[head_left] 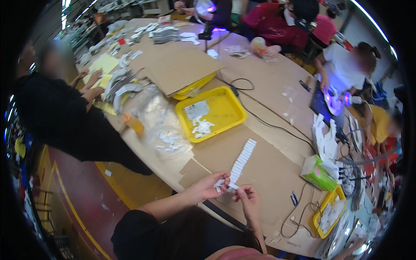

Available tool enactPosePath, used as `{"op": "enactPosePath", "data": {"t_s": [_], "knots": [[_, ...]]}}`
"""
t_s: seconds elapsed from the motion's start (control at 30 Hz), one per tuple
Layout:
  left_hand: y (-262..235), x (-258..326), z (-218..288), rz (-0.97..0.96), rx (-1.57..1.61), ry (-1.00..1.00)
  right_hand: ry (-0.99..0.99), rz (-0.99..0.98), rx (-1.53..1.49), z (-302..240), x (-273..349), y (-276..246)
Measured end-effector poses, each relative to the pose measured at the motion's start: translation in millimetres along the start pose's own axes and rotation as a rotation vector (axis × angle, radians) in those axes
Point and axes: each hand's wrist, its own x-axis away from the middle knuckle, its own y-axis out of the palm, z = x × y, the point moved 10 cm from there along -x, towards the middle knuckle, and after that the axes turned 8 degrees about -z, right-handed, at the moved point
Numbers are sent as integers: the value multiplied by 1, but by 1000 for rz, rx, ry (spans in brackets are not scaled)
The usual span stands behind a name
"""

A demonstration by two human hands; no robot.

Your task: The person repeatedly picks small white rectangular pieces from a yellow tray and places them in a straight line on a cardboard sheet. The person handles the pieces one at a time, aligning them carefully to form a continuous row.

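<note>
My left hand [207, 187], palm up with the fingers curled, holds a small bunch of white strips [219, 185]. Close beside it, my right hand [248, 201] pinches one small white strip [233, 186] between thumb and fingertips. Both hands are over the table's near edge. Just beyond them, a long row of small white pieces [242, 158] lies side by side on a cardboard sheet [271, 173]. Whether they are labels or cut tabs is too small to tell.
A yellow tray [240, 108] with white scraps stands beyond the row, beside crumpled clear plastic [151, 112]. At right are a green tissue box [315, 175], a smaller yellow tray [320, 225] and loose cables [299, 221]. Co-workers sit across the table; one person [56, 104] stands at left.
</note>
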Motion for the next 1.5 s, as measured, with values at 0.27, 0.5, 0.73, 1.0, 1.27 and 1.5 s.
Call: {"op": "enactPosePath", "data": {"t_s": [0.27,0.5,0.73,1.0,1.27,1.5], "knots": [[-9,9,9,-89,-30,27,59,57,36,21,5,-13],[-10,18,24,-94,-18,140,131,131,143,25,9,-18],[-27,41,51,-28,5,188,186,151,113,40,21,-39],[-28,57,42,136,-527,102,409,122,127,83,22,-10],[-30,57,17,180,-807,-66,402,195,446,75,6,-13],[-30,52,7,185,-898,-133,412,222,464,72,4,-16]]}}
